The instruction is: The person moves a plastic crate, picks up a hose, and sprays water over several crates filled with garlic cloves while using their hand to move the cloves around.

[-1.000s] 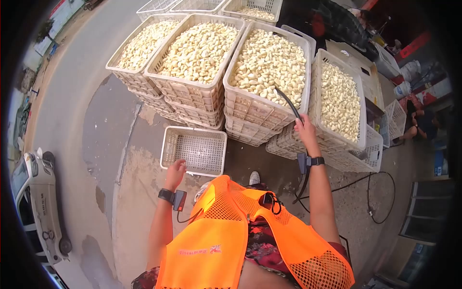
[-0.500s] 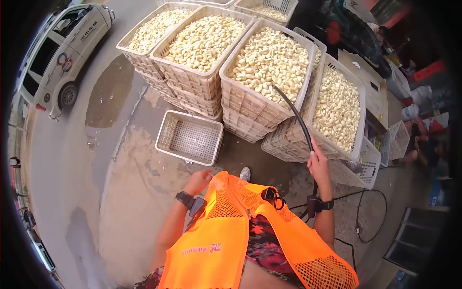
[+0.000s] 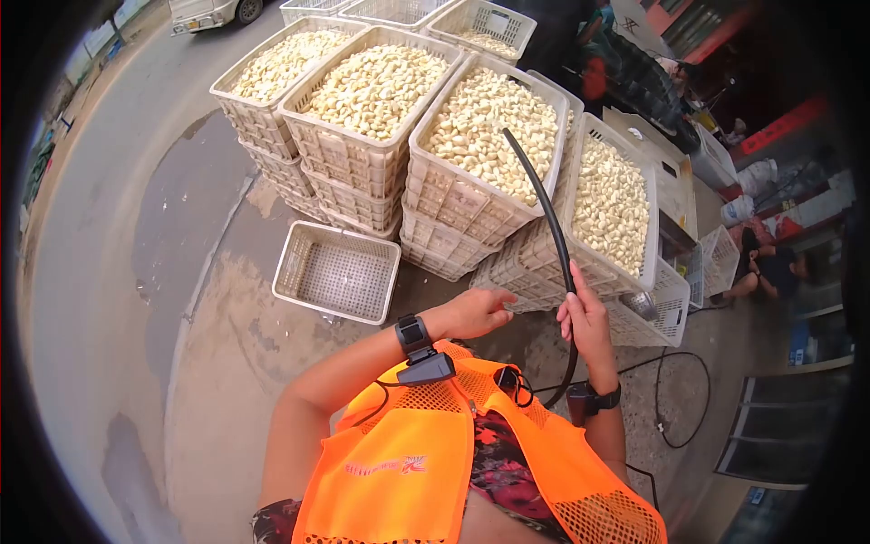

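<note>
My right hand (image 3: 586, 319) is closed around a black hose (image 3: 548, 213), whose free end slants up across a crate heaped with pale pieces like peeled garlic cloves (image 3: 494, 118). I see no water leaving the hose. My left hand (image 3: 473, 313) is in front of my vest, left of the hose and apart from it. It holds nothing, and its thumb and forefinger are apart. In front of me, filled white plastic crates (image 3: 471, 186) stand in stacks. Right of the hose is another full crate (image 3: 612, 204).
A bare white crate (image 3: 337, 270) rests on the ground at left. Cable or hose loops (image 3: 666, 426) lie at right. A person (image 3: 770, 272) sits low at far right, beside more crates. A white vehicle (image 3: 208, 13) is on the road at upper left.
My left hand has moved right, toward the hose. The hose and my right hand have shifted slightly left in view. The white vehicle has moved up, mostly out of the picture.
</note>
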The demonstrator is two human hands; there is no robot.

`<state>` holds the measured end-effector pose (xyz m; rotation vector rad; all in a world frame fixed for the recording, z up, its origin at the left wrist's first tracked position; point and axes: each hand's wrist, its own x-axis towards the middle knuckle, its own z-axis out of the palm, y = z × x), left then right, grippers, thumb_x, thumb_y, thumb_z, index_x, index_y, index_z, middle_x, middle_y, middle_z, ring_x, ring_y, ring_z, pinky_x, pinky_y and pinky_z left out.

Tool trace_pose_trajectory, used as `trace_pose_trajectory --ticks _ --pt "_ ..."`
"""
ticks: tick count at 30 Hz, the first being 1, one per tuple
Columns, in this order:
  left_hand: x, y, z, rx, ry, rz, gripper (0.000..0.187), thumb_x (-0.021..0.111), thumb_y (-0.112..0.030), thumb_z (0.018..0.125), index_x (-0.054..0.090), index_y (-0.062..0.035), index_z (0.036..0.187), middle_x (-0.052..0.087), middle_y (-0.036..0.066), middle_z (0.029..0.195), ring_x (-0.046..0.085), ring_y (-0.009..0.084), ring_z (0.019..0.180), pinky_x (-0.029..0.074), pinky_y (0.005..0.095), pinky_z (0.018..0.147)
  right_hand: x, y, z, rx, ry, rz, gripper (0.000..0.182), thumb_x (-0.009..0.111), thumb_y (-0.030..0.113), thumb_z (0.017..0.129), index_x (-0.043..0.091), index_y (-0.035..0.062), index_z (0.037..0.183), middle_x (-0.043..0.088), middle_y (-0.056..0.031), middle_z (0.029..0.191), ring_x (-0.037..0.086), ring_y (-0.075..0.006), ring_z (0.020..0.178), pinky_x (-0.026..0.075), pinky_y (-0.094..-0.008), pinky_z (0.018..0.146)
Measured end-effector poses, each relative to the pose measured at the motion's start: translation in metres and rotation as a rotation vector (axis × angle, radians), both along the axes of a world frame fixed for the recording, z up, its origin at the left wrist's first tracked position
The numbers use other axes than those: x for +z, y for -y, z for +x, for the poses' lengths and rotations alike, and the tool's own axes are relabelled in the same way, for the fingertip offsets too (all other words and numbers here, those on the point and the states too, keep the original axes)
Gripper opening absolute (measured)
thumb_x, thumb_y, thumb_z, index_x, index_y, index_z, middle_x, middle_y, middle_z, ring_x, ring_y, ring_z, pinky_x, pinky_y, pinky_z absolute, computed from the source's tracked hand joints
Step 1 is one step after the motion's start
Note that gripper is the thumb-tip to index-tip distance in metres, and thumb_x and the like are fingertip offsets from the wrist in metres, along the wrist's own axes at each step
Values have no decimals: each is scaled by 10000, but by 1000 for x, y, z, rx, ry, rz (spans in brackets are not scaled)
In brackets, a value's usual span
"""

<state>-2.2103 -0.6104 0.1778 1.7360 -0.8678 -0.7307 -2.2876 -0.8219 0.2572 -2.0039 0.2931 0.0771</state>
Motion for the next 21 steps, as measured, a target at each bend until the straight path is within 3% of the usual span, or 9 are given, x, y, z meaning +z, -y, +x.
trace_pose_trajectory --ticks 2,6,8,9,11,12,16,19,21 --pt "26 17 -10 -102 -71 43 469 534 -254 899 425 -25 1294 613 208 1017 627 313 906 505 386 773 5 -15 9 52 23 6 494 434 50 936 368 180 1409 512 2 647 449 -44 475 410 -201 441" --pt "6 51 -25 -227 80 -2 482 525 -310 905 430 22 1241 590 197 1026 600 306 949 483 369 828 13 -39 35 217 53 -5 536 439 52 935 305 188 1436 525 -10 648 498 -62 495 457 -221 471" --pt "19 49 -26 -212 -212 59 429 505 -292 928 445 19 1217 589 152 1048 588 245 959 462 334 871 16 -44 50 295 59 -55 543 443 77 935 281 183 1442 575 -46 684 566 -105 538 500 -254 532" --pt "15 48 -28 -199 -209 61 429 505 -292 928 445 19 1217 589 152 1048 588 245 959 462 334 871 17 -44 57 308 63 -53 543 443 77 935 281 183 1442 575 -46 684 566 -105 538 500 -254 532" --pt "10 45 -28 -13 -626 -260 353 483 -265 949 483 1 1182 589 96 1035 573 177 933 466 308 845 21 -45 76 436 76 -208 568 454 112 934 235 173 1454 628 -93 750 607 -149 587 517 -289 608" --pt "7 45 -26 3 -612 -244 296 473 -232 957 514 -15 1154 584 49 1034 569 136 917 472 294 816 26 -44 89 509 56 -258 604 461 139 933 169 113 1462 655 -115 825 633 -174 662 516 -306 669" --pt "-6 54 -15 -17 -427 -203 276 522 -217 928 554 -17 1116 614 41 972 583 134 901 469 282 794 18 -36 168 635 128 -150 625 448 162 945 111 -7 1444 647 -81 861 604 -130 682 500 -268 624" --pt "4 53 3 -56 -235 -155 261 557 -212 903 591 -4 1058 640 57 929 591 137 874 471 285 767 26 -37 233 661 -34 -21 579 442 228 958 201 11 1439 631 -23 842 561 -73 683 463 -216 537" --pt "9 56 11 -45 -249 -110 259 572 -206 888 608 6 1032 651 81 932 596 149 870 465 283 769 21 -40 272 709 -48 21 566 443 270 961 250 12 1427 621 -9 820 561 -65 709 452 -210 535"
